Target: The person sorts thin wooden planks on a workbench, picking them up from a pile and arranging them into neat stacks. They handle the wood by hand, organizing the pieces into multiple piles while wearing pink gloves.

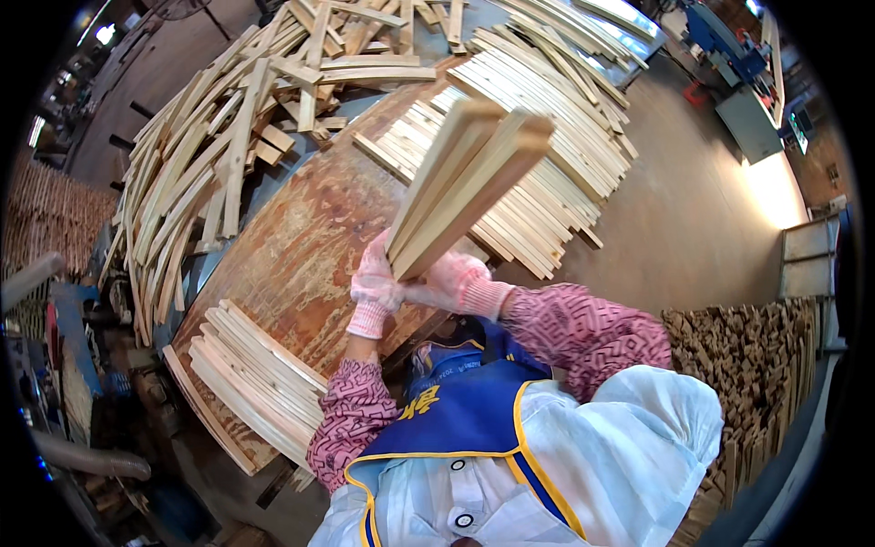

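Several pale wooden strips stand up in a bundle in front of me, their far ends fanned slightly apart. My left hand, in a pinkish-white knitted glove, grips the bundle at its lower left. Gloved the same way, my right hand closes on the lower end from the right; the strips hide part of its fingers. Beneath the bundle lies a worn brown wooden tabletop. Behind it, rows of strips lie side by side in layers.
A loose heap of wooden strips covers the far left. A neat stack of strips lies at the near left table edge. Piled wood stands to the right, and a blue machine at the far right. A grey hose runs at left.
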Tool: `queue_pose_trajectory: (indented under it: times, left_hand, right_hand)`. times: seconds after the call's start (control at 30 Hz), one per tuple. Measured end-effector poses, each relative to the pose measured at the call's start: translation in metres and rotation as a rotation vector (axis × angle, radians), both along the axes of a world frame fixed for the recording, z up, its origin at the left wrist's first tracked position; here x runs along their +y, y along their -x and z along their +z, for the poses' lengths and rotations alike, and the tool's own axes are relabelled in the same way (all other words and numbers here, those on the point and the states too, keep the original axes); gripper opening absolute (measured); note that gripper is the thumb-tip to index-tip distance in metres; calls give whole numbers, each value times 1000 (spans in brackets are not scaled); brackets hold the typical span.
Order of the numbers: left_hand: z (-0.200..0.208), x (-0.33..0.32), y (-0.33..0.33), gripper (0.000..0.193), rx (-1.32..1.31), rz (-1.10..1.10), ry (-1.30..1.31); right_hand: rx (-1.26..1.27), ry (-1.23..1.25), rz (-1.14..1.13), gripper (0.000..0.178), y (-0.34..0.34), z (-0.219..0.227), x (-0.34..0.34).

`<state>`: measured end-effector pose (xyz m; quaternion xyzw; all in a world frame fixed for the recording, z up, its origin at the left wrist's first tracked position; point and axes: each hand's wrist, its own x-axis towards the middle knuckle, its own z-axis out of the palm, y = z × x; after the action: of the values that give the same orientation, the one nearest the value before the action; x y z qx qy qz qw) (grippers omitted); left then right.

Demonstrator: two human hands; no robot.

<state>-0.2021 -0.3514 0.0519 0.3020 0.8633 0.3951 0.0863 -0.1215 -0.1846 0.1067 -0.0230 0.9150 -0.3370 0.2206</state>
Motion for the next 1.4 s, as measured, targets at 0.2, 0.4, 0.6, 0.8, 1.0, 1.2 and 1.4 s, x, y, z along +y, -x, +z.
queue_pose_trajectory:
  times: [0.2, 0.4, 0.6, 0.8, 1.0, 1.2, 1.4]
  left_hand:
    - [24, 76, 8, 45, 253, -98, 764]
    - [14, 112, 61, 57, 639, -282, 460]
    - [-6, 170, 204, 102, -41, 368, 213]
    - [-88, 131, 328, 65, -259, 369, 323]
    - [-105, 146, 275, 59, -340, 224, 86]
    - [-104, 120, 267, 68, -243, 109, 144]
    - [-80, 28, 306, 62, -86, 537, 104]
  right_hand:
    - [680, -476, 59, 73, -31, 13, 62]
    - [-149, -649, -39, 81, 38, 17, 129]
    - [-242, -630, -500, 100, 56, -15, 232]
    - [-282, -656, -663, 106, 120, -22, 262]
    - [-283, -774, -672, 106, 116, -38, 294]
    - [-221, -973, -608, 101, 125, -63, 277]
    - [375, -563, -404, 89, 217, -92, 207]
